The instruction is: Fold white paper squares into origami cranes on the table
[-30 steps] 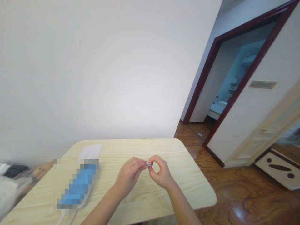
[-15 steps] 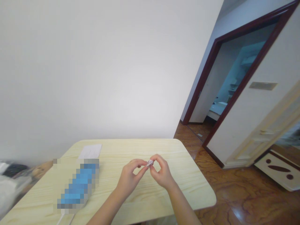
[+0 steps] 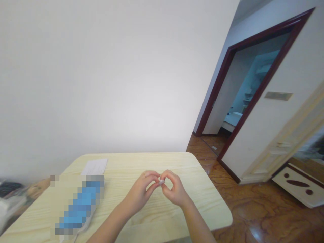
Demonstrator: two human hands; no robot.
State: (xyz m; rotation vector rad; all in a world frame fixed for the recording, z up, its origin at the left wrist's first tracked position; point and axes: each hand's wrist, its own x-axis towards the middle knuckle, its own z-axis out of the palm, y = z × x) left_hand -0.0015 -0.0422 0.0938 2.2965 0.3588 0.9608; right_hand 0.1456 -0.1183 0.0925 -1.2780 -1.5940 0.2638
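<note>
Between the fingertips of both hands is a small whitish piece (image 3: pixel 161 182), perhaps wrapped or folded; its kind is too small to make out. My left hand (image 3: pixel 142 189) pinches it from the left with thumb and fingers. From the other side my right hand (image 3: pixel 174 189) grips it, thumb and forefinger curved into a ring. Both hands are raised over the pale wood-grain table (image 3: pixel 121 165), fingertips meeting at the piece.
On the table's left lie a white sheet of paper (image 3: pixel 95 166) and a pixelated blue object (image 3: pixel 79 206) with a white cord or strip near it. A white wall (image 3: pixel 126 84) rises behind the table. To the right are a wooden floor (image 3: pixel 243 209), a doorway and a low drawer unit (image 3: pixel 298 184).
My fingertips have drawn closer together around the whitish piece, and less of it shows now. The view has shifted slightly; the things on the table lie as before.
</note>
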